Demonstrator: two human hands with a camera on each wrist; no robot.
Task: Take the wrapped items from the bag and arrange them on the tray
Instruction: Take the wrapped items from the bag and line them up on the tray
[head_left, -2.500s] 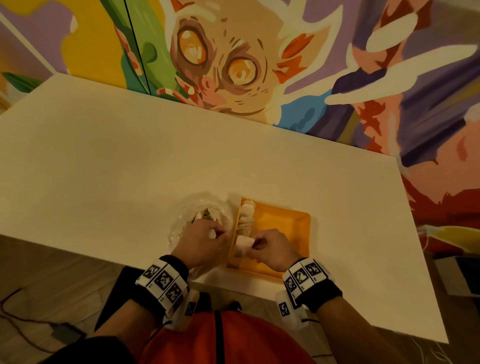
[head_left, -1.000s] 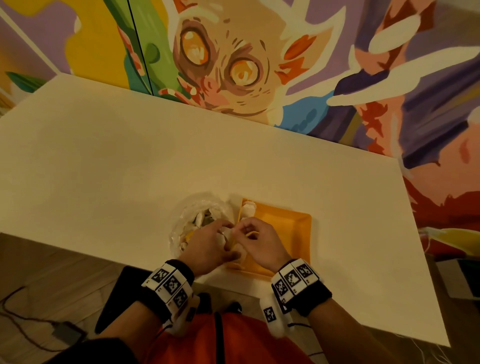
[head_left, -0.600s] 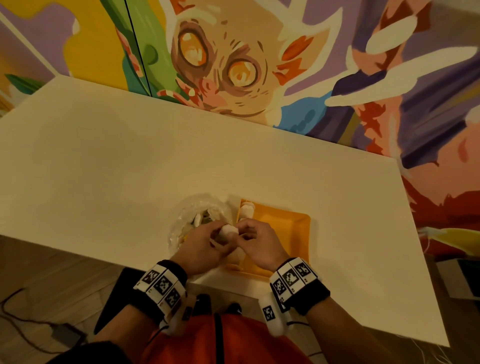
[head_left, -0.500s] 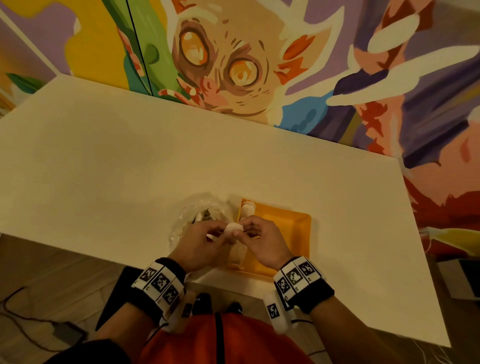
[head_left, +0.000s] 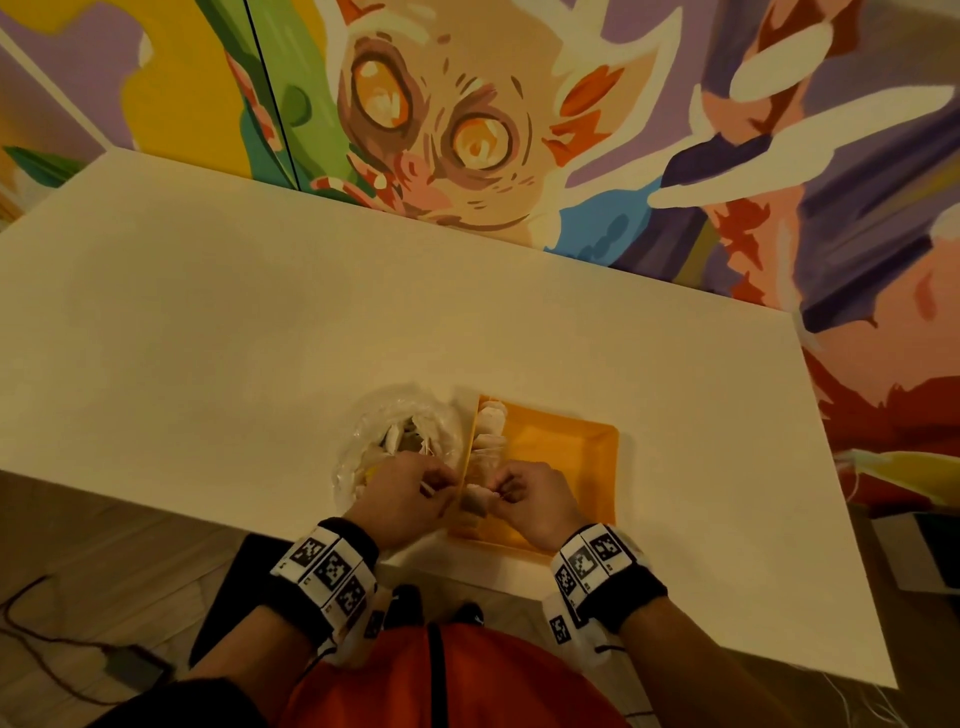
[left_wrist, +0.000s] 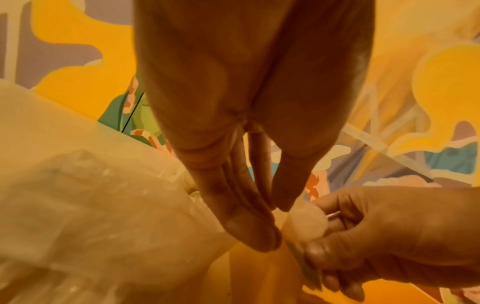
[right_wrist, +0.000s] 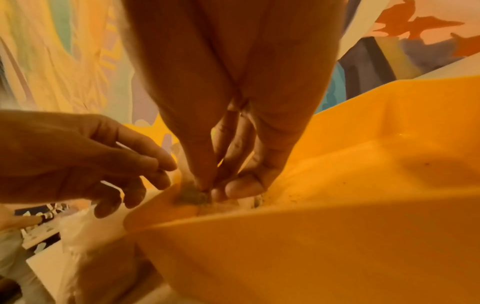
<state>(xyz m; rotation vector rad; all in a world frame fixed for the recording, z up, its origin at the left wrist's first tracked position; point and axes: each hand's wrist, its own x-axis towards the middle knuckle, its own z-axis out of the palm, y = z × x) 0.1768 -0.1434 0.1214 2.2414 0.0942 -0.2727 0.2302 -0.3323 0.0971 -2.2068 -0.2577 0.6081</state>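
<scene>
- Wrapped item (head_left: 474, 500), pale and small, sits low over the tray's (head_left: 561, 447) near left corner, just inside the rim; the right hand (head_left: 535, 499) pinches it, thumb and fingertips curled together on the wrap; from the right wrist the same item (right_wrist: 193, 196) shows grey-green at the fingertips, at or just above the tray floor (right_wrist: 363, 174); contact cannot be told
- Left hand (head_left: 402, 499) hangs just left of the tray's left rim, above the bag's (head_left: 400, 431) near edge; its grip is loose, fingers long and close together, tips near the item but holding nothing (left_wrist: 249, 205); a thin pale stick shows beside its fingers in the head view, too small to identify
- Bag, clear crumpled plastic, lies on the table (head_left: 260, 322) touching the tray's left side; more pale wrapped pieces show in its open mouth
- Row of wrapped items (head_left: 491, 431) lies along the tray's left wall, from the far corner toward the hands; the rest of the tray floor is bare orange
- Tray sits near the table's near edge; a painted mural (head_left: 431, 130) stands beyond the table's far edge
</scene>
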